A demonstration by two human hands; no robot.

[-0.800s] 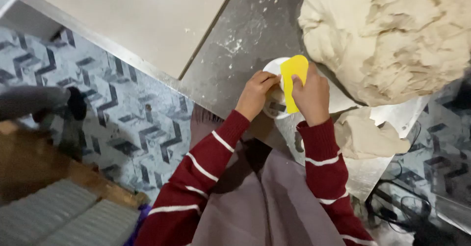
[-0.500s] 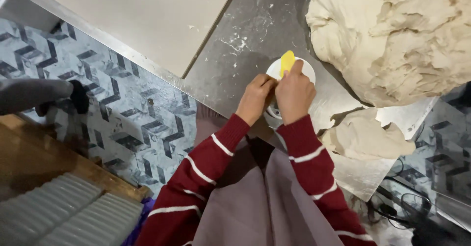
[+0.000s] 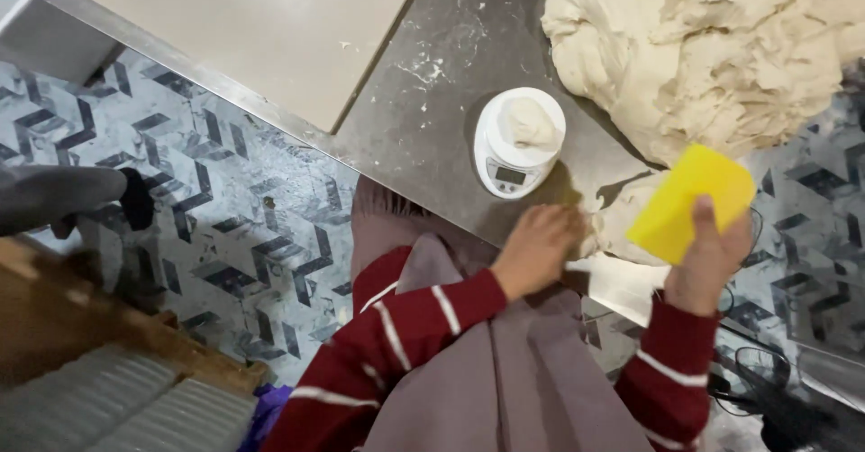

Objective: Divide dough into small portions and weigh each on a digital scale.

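- Yellow dough scraper (image 3: 689, 201): clenched in the right hand (image 3: 707, 258), held above the table (image 3: 432, 136) edge.
- Small dough piece (image 3: 622, 227): on the table between both hands; left hand (image 3: 538, 246) rests against it, grip unclear.
- Dough portion (image 3: 529, 123) sits on the white kitchen scale (image 3: 514, 146), apart from both hands.

A floor (image 3: 225, 227) tiled in a grey and black geometric pattern is seen beneath a flour-dusted steel worktop (image 3: 432, 118), against which a pale cream surface (image 3: 261, 28) is set, while a wooden pallet (image 3: 81, 326) is placed at the lower left
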